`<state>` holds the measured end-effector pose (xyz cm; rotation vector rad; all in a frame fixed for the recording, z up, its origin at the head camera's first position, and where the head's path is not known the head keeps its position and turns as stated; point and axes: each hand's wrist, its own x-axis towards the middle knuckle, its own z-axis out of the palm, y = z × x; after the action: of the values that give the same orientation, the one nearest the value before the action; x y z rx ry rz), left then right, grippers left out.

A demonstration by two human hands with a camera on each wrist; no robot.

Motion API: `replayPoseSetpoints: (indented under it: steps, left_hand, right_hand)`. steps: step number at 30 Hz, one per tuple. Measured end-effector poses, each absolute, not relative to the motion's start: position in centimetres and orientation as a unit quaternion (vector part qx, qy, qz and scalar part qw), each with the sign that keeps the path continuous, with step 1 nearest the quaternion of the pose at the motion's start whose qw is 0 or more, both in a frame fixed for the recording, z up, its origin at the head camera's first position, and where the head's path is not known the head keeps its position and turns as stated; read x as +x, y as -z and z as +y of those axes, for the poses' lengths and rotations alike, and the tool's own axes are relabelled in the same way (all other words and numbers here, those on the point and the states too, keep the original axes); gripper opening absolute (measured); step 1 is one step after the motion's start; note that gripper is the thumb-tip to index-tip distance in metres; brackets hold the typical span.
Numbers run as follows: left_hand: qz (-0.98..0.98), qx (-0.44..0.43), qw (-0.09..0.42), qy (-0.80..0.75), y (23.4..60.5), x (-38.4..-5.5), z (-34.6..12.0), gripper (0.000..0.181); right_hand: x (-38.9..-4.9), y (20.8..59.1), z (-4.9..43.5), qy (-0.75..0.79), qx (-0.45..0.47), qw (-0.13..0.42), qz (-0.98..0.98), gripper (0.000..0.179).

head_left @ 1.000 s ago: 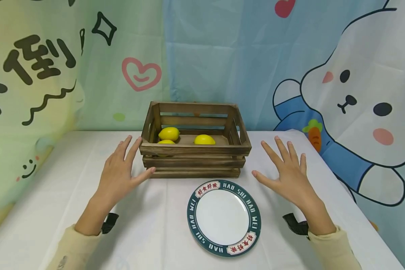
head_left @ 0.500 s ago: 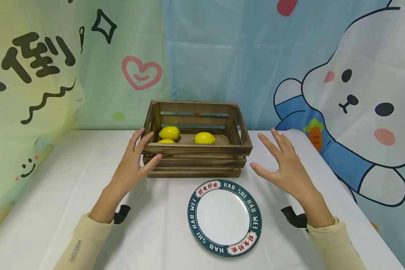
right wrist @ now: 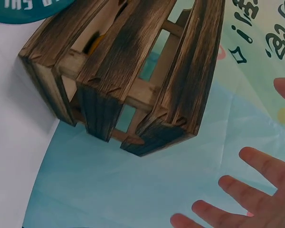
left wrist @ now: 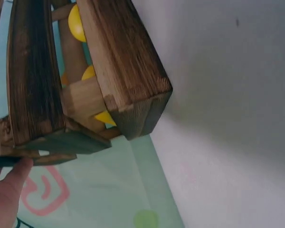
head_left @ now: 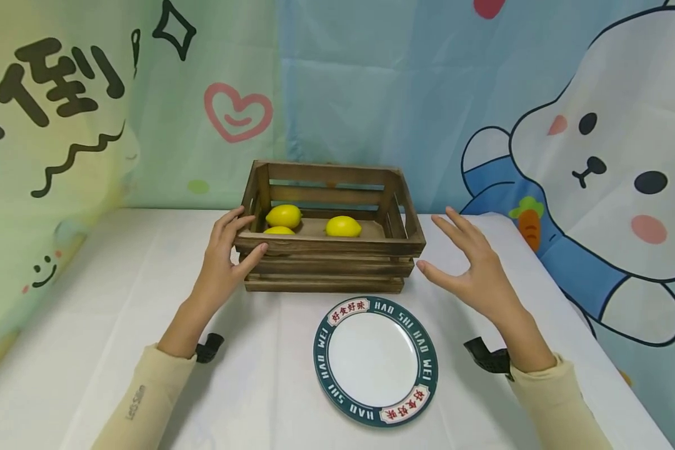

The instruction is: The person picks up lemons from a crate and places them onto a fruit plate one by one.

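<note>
A brown slatted wooden crate (head_left: 326,267) stands at the back of the white-covered table. Inside lie three yellow lemons: one lemon (head_left: 284,216) at the left, another (head_left: 343,226) near the middle, and a third (head_left: 279,230) half hidden by the front slat. My left hand (head_left: 220,259) holds the crate's left end, fingers bent over the side and thumb at the front slat; its thumb (left wrist: 19,173) shows at the slat's edge in the left wrist view. Beside the right end, my right hand (head_left: 475,275) hovers with spread fingers, apart from the wood in the right wrist view.
A round white plate (head_left: 371,362) with a dark green lettered rim lies on the table in front of the crate. Right behind the crate hangs a printed cloth backdrop (head_left: 343,94). Each wrist carries a black strap piece (head_left: 208,348).
My left hand has moved right and forward onto the crate's left end, its fingers bending. My right hand has edged in closer to the right end. The view has tilted slightly down.
</note>
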<state>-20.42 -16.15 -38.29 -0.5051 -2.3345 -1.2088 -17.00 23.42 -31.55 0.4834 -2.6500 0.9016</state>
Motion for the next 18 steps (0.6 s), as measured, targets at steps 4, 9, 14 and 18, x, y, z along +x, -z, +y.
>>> replayPoseSetpoints:
  steps: [4,9,14,18]
  left_hand:
    - [-0.835,-0.187,0.238,0.459,38.4,-20.6,-16.6,0.049]
    - [-0.827,-0.19,0.234,0.475,38.3,-20.7,-16.9,0.046]
    - [-0.825,-0.19,0.237,0.476,38.2,-20.7,-17.0,0.044]
    - [-0.825,-0.192,0.243,0.472,38.2,-20.6,-17.1,0.044]
  right_hand:
    - [-17.3,31.4,22.9,-0.329,0.172,0.142,-0.918,0.075]
    - [-18.0,31.3,22.3,-0.338,0.178,0.153,-0.911,0.068]
    - [-18.9,31.2,21.7,-0.355,0.188,0.159,-0.902,0.061]
    - [-19.7,31.0,21.2,-0.368,0.191,0.151,-0.897,0.06]
